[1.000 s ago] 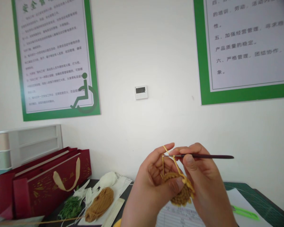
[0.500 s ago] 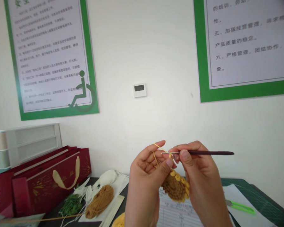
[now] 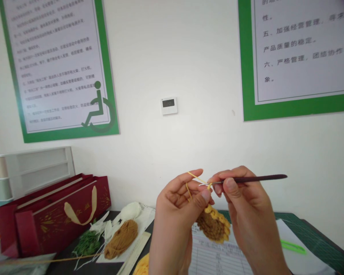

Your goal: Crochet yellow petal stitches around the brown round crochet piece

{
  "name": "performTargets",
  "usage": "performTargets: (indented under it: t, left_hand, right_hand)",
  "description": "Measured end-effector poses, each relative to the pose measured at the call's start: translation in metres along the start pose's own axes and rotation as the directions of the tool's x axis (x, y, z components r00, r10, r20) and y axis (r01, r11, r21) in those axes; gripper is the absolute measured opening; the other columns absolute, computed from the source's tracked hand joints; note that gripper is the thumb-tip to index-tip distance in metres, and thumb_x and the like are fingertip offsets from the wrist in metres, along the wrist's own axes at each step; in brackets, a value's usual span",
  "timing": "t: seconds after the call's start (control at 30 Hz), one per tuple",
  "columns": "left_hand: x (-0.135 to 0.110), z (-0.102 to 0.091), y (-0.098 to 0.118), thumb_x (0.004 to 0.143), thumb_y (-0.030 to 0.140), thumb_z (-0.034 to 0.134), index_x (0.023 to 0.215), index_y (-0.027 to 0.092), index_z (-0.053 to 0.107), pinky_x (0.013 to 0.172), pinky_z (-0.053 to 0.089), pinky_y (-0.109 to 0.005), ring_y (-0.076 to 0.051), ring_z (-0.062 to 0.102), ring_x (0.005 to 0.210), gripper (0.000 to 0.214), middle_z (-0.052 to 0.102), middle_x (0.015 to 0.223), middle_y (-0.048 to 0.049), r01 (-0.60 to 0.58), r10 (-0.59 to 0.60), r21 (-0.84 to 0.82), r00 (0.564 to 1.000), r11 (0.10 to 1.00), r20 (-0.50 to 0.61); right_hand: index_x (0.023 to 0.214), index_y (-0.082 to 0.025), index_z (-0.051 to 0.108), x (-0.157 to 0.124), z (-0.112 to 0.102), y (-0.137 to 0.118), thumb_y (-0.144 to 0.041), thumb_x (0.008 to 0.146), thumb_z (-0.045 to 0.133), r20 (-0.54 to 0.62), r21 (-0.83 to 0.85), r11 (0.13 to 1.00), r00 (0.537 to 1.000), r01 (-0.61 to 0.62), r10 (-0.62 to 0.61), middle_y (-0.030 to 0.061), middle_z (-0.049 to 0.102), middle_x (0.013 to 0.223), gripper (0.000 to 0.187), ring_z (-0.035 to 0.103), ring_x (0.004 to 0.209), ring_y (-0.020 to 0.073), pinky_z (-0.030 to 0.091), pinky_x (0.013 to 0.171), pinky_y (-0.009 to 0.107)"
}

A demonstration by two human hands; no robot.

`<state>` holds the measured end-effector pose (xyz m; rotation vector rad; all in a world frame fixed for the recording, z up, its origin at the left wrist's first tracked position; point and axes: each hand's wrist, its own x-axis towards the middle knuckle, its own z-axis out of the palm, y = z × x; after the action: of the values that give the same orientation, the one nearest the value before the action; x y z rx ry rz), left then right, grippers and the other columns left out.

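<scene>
Two bare hands up close over a desk, the left hand (image 3: 174, 214) and right hand (image 3: 249, 202) nearly touching. Between them, one small round crochet piece (image 3: 213, 225): brown spiral middle, scalloped yellow edge, pinched under the left thumb and hanging just below it. Thin yellow yarn (image 3: 193, 176) looped over the left fingers, across to the metal tip of a crochet hook (image 3: 255, 178) with a dark handle, pinched between right thumb and fingers.

Left of the hands, on a dark tabletop (image 3: 114, 217): an ochre yarn ball (image 3: 120, 238), a white yarn ball (image 3: 130, 212), a tuft of green strands (image 3: 87, 243), a wooden ruler (image 3: 134, 254). Right under the hands, a printed form (image 3: 215, 256). Off to the right, a green cutting mat (image 3: 312, 238) and green snips (image 3: 292, 247). Farther left, a dark red gift bag (image 3: 57, 214) beside a plastic drawer unit (image 3: 31, 172). Above, a white wall (image 3: 200, 65) with two green-framed posters (image 3: 57, 68) and a small wall thermostat (image 3: 169, 105).
</scene>
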<state>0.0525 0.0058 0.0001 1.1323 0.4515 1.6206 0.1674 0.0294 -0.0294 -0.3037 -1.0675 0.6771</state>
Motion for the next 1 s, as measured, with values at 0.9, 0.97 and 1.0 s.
performTargets:
  t: [0.9, 0.97, 1.0]
  left_hand:
    - [0.0, -0.009, 0.005, 0.073, 0.009, 0.087, 0.103, 0.015, 0.079, 0.067, 0.052, -0.02, -0.012, 0.069, 0.065, 0.032, 0.074, 0.071, -0.0005, 0.103, -0.1, -0.019, 0.986, 0.994, 0.133]
    - [0.0, -0.009, 0.005, 0.073, 0.009, 0.087, 0.104, 0.015, 0.079, 0.067, 0.052, -0.02, -0.011, 0.069, 0.064, 0.033, 0.073, 0.071, -0.0002, 0.102, -0.099, -0.017, 0.986, 0.995, 0.132]
    - [0.0, -0.009, 0.005, 0.073, 0.009, 0.087, 0.104, 0.015, 0.079, 0.067, 0.052, -0.02, -0.011, 0.069, 0.064, 0.033, 0.073, 0.071, -0.0001, 0.101, -0.099, -0.015, 0.987, 0.995, 0.13]
  right_hand:
    - [0.105, -0.023, 0.061, 0.008, -0.015, -0.017, -0.018, 0.102, 0.055, 0.302, -0.143, 0.875, 0.862, 0.462, -0.406, 0.0019, 0.071, 0.09, 0.009, 0.068, 0.084, 0.0166, 0.05, 0.068, 0.032]
    - [0.105, -0.022, 0.063, 0.009, -0.014, -0.017, -0.015, 0.1, 0.056, 0.323, -0.149, 0.847, 0.834, 0.511, -0.447, 0.0022, 0.071, 0.09, 0.011, 0.068, 0.085, 0.0178, 0.051, 0.07, 0.035]
    - [0.106, -0.022, 0.063, 0.01, -0.014, -0.017, -0.013, 0.099, 0.057, 0.335, -0.145, 0.832, 0.818, 0.536, -0.468, 0.0024, 0.072, 0.09, 0.013, 0.068, 0.086, 0.0184, 0.052, 0.071, 0.036]
